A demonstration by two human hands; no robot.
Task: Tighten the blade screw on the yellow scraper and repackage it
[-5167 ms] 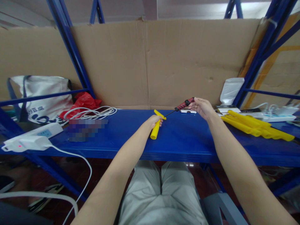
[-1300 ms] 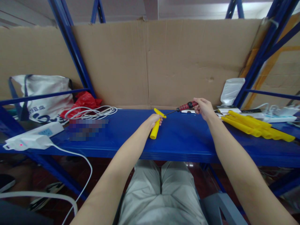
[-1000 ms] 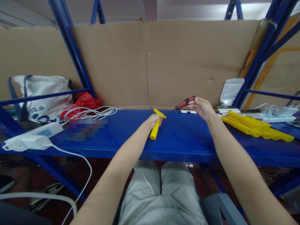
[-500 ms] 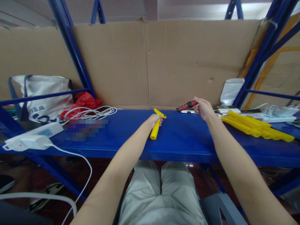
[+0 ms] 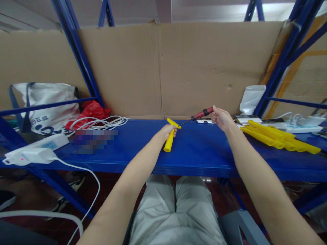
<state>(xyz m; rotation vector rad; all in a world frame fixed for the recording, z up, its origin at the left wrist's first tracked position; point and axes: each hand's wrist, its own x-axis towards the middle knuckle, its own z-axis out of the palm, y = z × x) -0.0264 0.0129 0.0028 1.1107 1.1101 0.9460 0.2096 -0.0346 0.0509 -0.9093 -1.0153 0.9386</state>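
My left hand [image 5: 169,131] is wrapped round a yellow T-shaped piece with a tube-like handle [image 5: 168,145], held just over the blue tabletop. Its crossbar shows beyond my thumb. My right hand [image 5: 221,117] pinches the rear end of a screwdriver [image 5: 202,113] with a red and black handle. The screwdriver slants down to the left, and its dark shaft meets the yellow piece near the crossbar. My left fingers partly hide the tip.
Several yellow tubes [image 5: 277,136] lie in a pile at the right. White coiled cable [image 5: 107,123], a red plastic bag [image 5: 93,110], a cloth bag [image 5: 52,105] and a white power strip [image 5: 38,148] are at the left. Cardboard [image 5: 194,68] stands behind the blue table [image 5: 204,149].
My right fingers have shifted slightly on the screwdriver's rear end, and its handle looks turned a little. My left hand and the yellow piece stay in place.
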